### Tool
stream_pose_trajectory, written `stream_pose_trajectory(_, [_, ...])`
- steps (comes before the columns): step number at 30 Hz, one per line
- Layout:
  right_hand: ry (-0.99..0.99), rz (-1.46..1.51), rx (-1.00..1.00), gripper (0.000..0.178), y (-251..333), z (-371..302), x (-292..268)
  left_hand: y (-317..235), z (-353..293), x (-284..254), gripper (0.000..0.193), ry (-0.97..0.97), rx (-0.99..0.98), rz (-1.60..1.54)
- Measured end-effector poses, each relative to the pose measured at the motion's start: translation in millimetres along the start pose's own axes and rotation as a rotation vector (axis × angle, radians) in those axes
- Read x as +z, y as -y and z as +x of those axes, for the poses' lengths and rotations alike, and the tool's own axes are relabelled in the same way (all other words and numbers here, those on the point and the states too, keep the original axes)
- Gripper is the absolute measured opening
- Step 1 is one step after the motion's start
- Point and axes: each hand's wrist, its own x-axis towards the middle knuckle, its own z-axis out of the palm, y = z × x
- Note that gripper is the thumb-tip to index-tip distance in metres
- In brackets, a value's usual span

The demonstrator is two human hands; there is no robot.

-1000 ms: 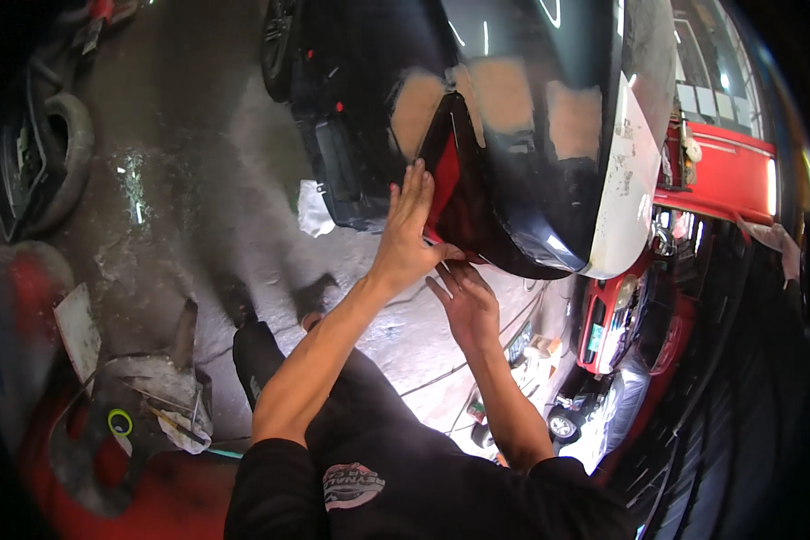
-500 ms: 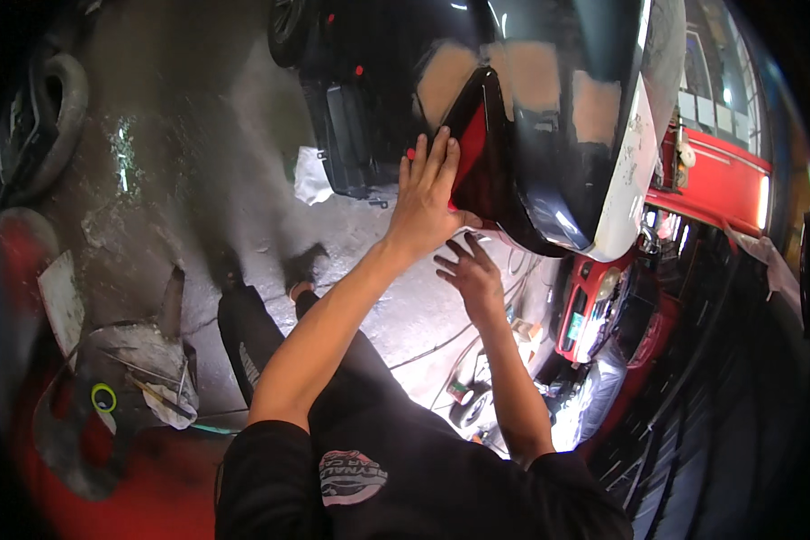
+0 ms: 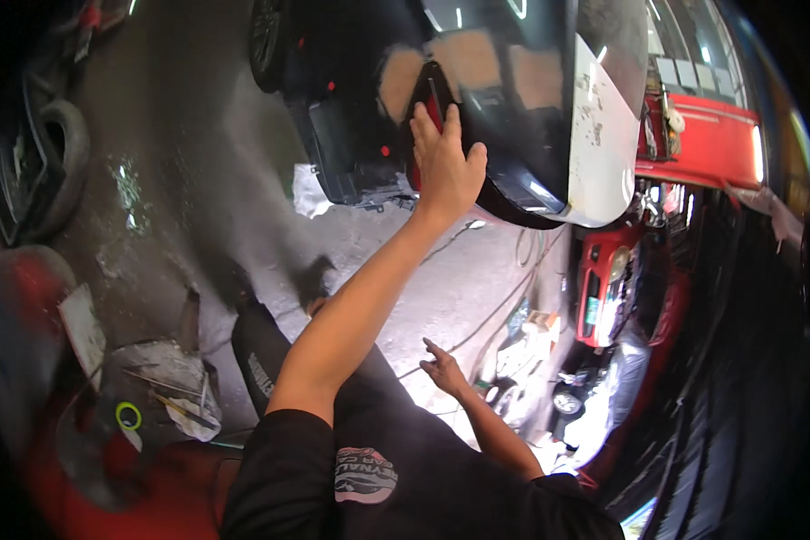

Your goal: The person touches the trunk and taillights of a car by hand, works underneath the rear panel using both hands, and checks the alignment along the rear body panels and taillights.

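Note:
My left hand (image 3: 448, 171) rests with its fingers stretched out on the red and black tail light (image 3: 435, 97) at the corner of a dark car (image 3: 351, 54). Its thumb stands apart from the other fingers, and the palm covers much of the lamp. Around the light, several tan patches (image 3: 466, 59) mark the dark bodywork. Lower down, in front of my body, my right hand (image 3: 443, 371) hangs in the air with its fingers apart, holding nothing and touching nothing.
On the left stands a stool-like support (image 3: 166, 369) with a yellow-green tape roll (image 3: 129, 415) and scraps beside it. Tires (image 3: 63, 153) lie at the far left. Red vehicles (image 3: 603, 288) are at the right, with cables (image 3: 490, 328) across the floor.
My left hand has shifted along the tail light, its thumb now raised off. My right hand has dropped away from the car toward my body. The view has turned slightly.

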Motion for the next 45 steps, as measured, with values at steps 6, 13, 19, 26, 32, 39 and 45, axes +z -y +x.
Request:
stream_pose_trajectory(6, [-0.04,0.187,0.017,0.057,-7,-5,0,-2,1,8,0.063,-0.061,-0.163,-0.062])
stream_pose_trajectory(13, [-0.255,0.359,-0.037,0.054,-94,-1,2,35,-79,11,0.052,-0.034,-0.101,-0.174])
stream_pose_trajectory(19, [-0.451,0.522,-0.011,0.051,-264,-13,42,199,-212,-50,0.028,-0.084,-0.489,0.091])
stream_pose_trajectory(26, [-0.511,1.128,0.44,0.048,-388,-83,-3,224,-321,52,0.031,0.733,-0.822,0.834])
stream_pose_trajectory(32, [-0.629,1.467,0.448,0.045,-446,-38,3,211,-286,249,0.035,1.211,-0.65,0.845])
stream_pose_trajectory(39, [-0.442,1.415,0.439,0.032,-500,41,-5,215,-271,505,0.027,1.368,-0.205,0.604])
stream_pose_trajectory(45, [-0.546,0.972,0.445,0.017,-681,114,14,203,-265,749,0.033,1.706,0.099,0.536])
